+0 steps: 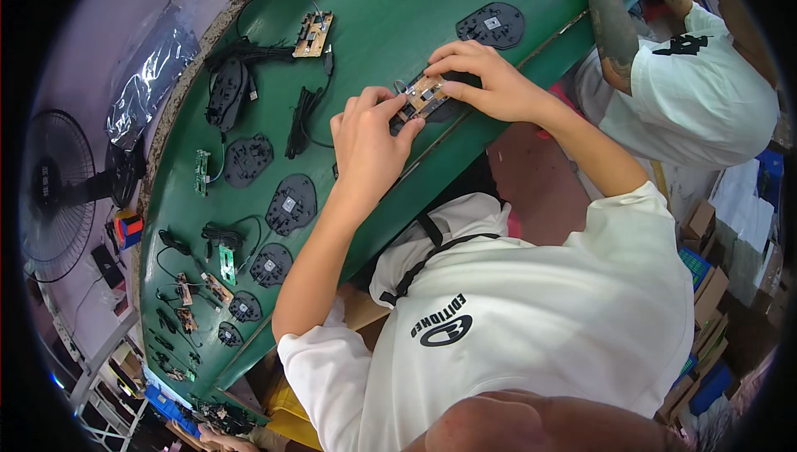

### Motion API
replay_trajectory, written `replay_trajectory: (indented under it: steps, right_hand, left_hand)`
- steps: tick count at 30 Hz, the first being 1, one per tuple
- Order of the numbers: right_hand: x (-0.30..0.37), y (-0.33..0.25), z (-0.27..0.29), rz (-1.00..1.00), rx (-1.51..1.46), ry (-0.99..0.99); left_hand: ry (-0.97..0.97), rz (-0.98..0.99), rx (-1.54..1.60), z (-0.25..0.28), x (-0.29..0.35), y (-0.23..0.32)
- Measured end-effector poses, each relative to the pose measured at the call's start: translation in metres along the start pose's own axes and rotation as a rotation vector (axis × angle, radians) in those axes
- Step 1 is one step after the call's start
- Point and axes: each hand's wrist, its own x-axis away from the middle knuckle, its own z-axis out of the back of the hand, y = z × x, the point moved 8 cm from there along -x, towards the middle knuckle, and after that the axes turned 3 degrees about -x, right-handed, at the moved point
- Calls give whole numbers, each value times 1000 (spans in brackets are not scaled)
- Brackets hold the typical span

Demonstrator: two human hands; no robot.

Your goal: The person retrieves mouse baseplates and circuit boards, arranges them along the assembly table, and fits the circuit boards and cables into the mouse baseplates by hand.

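A tan circuit board [425,97] with small dark and silver parts lies over a black plastic mouse base [449,111] near the bench's front edge. My left hand [371,132] grips the board's left end, thumb and fingers curled around it. From the right, my right hand [484,80] holds the other end, its thumb on the board and its fingers along the far side. My hands cover much of the base, so I cannot tell whether the board is seated in it.
Several black mouse bases [290,205] line the green bench [390,4]. Farther left lie another tan board [314,34], a coiled black cable [305,120] and a green board [202,172]. A fan [54,190] stands beyond the bench. A co-worker [689,87] sits at the right.
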Motion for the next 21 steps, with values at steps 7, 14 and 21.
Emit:
replay_trajectory:
  steps: [7,14,21]
  right_hand:
    - [5,-10,-3,12,189,35]
    - [-7,-1,2,-3,138,54]
    - [-10,-1,4,-53,140,45]
  left_hand:
    - [-37,-18,-26,3,-5,4]
    - [-12,-72,-113,5,-5,15]
    - [-16,-93,-113,4,-2,15]
